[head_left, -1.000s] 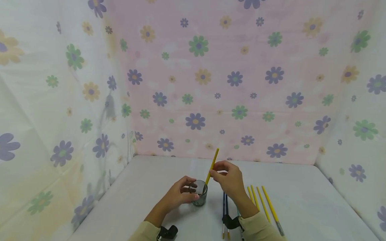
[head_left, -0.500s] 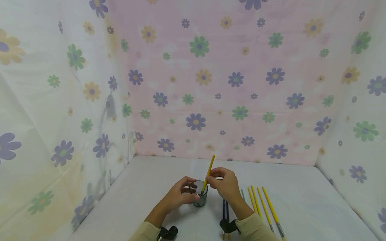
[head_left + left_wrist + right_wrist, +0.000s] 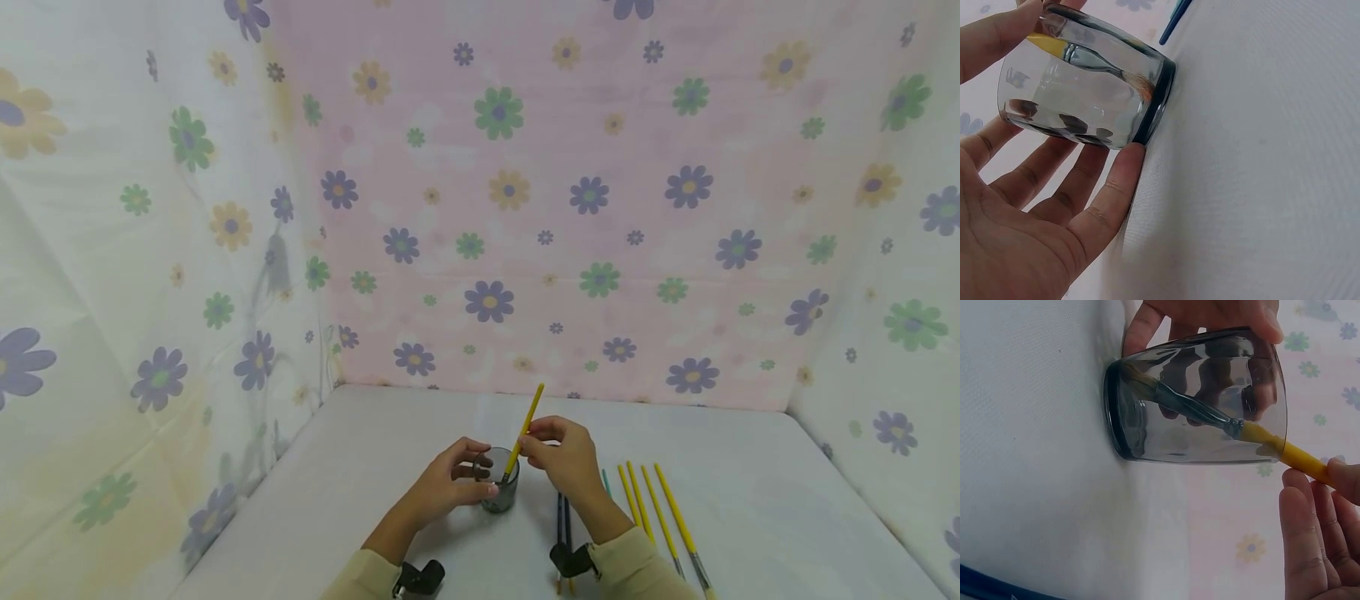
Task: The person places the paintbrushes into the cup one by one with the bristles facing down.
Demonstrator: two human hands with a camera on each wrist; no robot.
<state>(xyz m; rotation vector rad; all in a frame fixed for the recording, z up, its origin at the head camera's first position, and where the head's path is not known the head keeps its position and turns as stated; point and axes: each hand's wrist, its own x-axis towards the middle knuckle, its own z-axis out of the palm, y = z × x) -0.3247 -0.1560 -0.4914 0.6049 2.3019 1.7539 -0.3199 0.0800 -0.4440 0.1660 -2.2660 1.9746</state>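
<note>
A clear grey drinking glass [image 3: 501, 502] stands upright on the white table. My left hand [image 3: 450, 482] holds it from the left, thumb on the near side and fingers around the far side. A yellow-handled paintbrush [image 3: 532, 412] leans in the glass, its handle slanting up to the right past the rim. My right hand [image 3: 567, 457] pinches that handle between thumb and fingers just above the rim. Through the glass, the right wrist view shows the metal ferrule [image 3: 1197, 411] and the bristles [image 3: 1137, 381] down at the base.
On the table [image 3: 780, 500] to the right lie several yellow-handled paintbrushes [image 3: 675, 507] side by side. Two dark-handled brushes [image 3: 560, 517] and a teal one [image 3: 606, 483] are partly hidden under the right forearm. Flowered cloth [image 3: 487, 250] hangs behind and at both sides.
The right hand lowered the paintbrush and shifted left, then moved slightly back right with the handle tilting a little. The left hand and the glass have stayed in place.
</note>
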